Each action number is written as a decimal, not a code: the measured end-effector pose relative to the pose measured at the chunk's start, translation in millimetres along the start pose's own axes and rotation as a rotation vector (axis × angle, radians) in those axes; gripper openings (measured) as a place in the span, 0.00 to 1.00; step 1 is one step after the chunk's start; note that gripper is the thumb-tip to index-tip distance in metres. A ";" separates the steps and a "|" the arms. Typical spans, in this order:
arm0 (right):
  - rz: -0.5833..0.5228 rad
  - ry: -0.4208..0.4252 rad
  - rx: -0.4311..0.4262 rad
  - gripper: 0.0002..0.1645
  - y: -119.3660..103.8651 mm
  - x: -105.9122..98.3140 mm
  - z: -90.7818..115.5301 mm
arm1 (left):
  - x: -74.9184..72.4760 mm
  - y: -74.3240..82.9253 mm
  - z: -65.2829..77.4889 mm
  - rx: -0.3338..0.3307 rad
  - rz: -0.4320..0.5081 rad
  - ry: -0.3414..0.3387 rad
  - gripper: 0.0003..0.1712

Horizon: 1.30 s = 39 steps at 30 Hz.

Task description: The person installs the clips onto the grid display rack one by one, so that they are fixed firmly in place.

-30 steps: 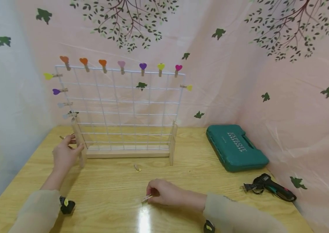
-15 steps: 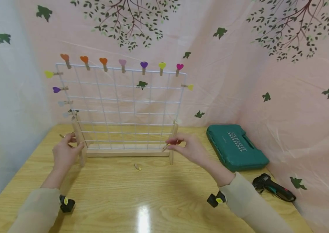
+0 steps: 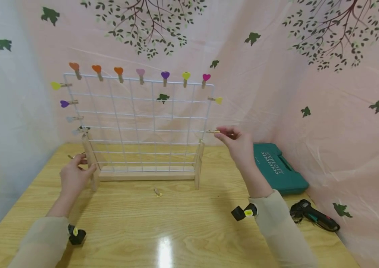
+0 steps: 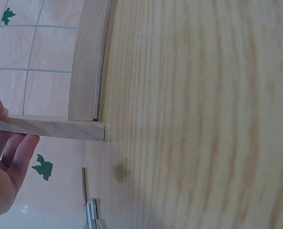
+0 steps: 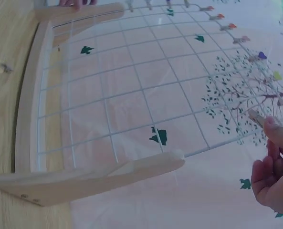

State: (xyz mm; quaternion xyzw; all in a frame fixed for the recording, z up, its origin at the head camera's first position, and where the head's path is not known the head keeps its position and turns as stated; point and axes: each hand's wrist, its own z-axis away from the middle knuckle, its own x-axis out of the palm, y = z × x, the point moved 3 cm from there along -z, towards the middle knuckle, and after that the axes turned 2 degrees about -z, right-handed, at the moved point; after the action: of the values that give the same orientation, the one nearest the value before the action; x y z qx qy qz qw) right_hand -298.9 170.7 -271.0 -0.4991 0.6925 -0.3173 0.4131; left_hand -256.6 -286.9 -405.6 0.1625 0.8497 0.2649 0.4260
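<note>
A white wire grid stands upright in a wooden stand. Heart-topped clothespins line its top edge, including an orange one and a purple one; more clip its sides. My left hand holds the stand's left post between thumb and fingers. Beside the grid's right edge, below the yellow-heart clothespin, my right hand pinches a wooden clothespin. That clothespin's tip points at the side wire, and its heart is mostly hidden by the fingers.
One loose clothespin lies on the table in front of the stand. A green plastic case is at the right, partly behind my right forearm, with a black-handled tool nearer. A thin metal object lies behind the left post.
My right hand has carried the clothespin from the front of the table up and rightward to the grid's right edge. The left hand stays on the post.
</note>
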 end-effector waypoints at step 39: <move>-0.015 -0.009 -0.196 0.18 -14.2 41.7 10.8 | 2.0 -4.3 -1.0 -0.004 0.019 0.007 0.19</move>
State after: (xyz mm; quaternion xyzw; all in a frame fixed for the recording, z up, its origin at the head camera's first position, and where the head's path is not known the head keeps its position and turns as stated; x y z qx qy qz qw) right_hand -289.9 126.5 -274.4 -0.5436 0.7146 -0.2489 0.3633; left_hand -258.8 -289.7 -408.9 0.1690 0.8490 0.2712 0.4209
